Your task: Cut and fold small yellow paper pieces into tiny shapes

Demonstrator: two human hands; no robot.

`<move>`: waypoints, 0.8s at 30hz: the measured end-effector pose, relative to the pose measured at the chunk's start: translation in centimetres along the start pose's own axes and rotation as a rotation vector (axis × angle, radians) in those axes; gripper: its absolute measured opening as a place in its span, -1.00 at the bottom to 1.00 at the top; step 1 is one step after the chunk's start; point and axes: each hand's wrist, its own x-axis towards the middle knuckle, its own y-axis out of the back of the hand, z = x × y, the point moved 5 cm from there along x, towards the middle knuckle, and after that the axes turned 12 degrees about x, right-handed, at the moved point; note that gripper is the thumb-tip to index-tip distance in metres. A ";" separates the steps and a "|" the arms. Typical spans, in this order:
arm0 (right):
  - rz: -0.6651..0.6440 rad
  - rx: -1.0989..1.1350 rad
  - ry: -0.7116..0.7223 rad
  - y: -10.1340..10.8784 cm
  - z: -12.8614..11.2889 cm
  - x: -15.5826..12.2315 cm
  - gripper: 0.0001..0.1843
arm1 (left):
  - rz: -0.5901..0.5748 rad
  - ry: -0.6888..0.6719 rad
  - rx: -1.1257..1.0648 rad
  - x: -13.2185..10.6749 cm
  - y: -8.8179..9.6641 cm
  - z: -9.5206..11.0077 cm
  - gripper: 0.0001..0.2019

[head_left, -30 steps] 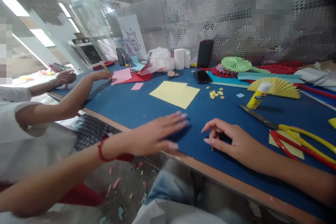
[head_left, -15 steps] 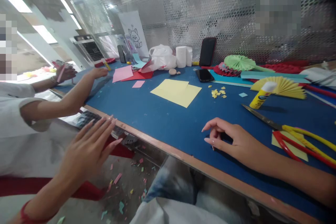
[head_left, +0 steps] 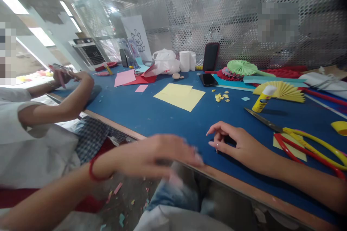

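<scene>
My left hand (head_left: 162, 153), blurred by motion, hangs over the table's front edge with its thumb apart from its fingers and nothing seen in it. On the blue tabletop rests my right hand (head_left: 234, 140), loosely bent, with a gap between index finger and thumb and no object visible there. Beyond both hands lie two overlapping pale yellow paper sheets (head_left: 181, 97). Yellow paper scraps (head_left: 221, 97) sit to their right. Scissors (head_left: 291, 131) with red and yellow handles lie by my right forearm, over a small yellow paper. A glue stick (head_left: 263, 99) stands tilted near the blades.
A co-worker's hands (head_left: 63, 75) are over the table's far left. Pink paper (head_left: 124, 78), a white plastic bag (head_left: 166, 61) and paper rolls (head_left: 187, 60) line the back. Two phones, a green paper fan (head_left: 242, 67) and a yellow pleated fan (head_left: 282, 90) are at the back right.
My left hand has swung right, from beside the table to its front edge near my right hand. My right hand stays put. The co-worker's near hand has drawn back left from the glue stick there.
</scene>
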 end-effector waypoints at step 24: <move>-0.043 -0.003 -0.081 0.1 0.0 0.4 -0.74 | -0.254 0.596 0.406 12.0 15.1 -28.4 -0.60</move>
